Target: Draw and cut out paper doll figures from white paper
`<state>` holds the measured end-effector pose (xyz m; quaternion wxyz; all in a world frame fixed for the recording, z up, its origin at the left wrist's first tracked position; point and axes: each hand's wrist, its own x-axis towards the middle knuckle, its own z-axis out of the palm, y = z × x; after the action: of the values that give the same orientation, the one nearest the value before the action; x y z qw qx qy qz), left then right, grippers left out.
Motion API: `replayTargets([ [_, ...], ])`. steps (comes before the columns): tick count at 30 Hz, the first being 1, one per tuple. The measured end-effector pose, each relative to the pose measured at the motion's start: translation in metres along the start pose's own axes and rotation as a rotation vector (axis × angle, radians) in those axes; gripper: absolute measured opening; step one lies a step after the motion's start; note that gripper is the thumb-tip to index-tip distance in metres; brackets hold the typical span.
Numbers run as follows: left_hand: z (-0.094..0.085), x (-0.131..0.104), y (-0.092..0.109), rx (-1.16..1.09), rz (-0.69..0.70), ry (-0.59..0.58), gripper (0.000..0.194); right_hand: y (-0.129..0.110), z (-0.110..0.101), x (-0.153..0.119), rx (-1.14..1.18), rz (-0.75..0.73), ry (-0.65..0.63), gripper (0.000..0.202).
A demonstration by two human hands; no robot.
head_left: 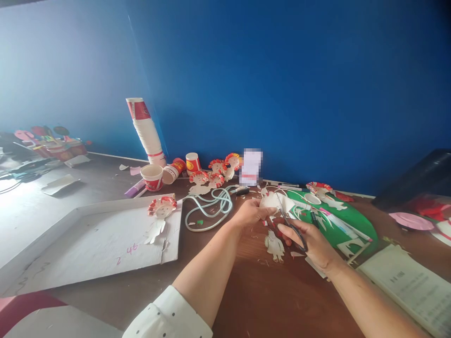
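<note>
Over the middle of the brown table, my left hand (252,212) is closed on the edge of a white paper piece (272,201). My right hand (313,239) grips black-handled scissors (299,234), and their blades reach up to that paper. Just below the hands lies a paper figure cutout (274,246) with arms and legs. Small paper scraps are scattered round it. Behind my right hand is a green sheet (352,220) bearing a pink-and-white marker (338,224) and white paper cut-offs.
A leaning stack of paper cups (150,136) stands by the blue wall, near loose cups (152,177). Left of my arms, a white box lid (105,239) bears a red-rimmed paper figure (160,209). A pale cable (211,220) coils mid-table. An open book (405,277) lies right.
</note>
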<state>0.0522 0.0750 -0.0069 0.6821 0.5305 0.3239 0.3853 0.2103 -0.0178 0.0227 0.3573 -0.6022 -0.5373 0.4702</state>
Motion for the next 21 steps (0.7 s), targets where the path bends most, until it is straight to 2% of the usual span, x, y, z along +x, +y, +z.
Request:
replayTargets([
  [21, -0.009, -0.010, 0.018, 0.162, -0.036, -0.067, 0.039, 0.000, -0.001, -0.001, -0.003, 0.044, -0.063, 0.035],
])
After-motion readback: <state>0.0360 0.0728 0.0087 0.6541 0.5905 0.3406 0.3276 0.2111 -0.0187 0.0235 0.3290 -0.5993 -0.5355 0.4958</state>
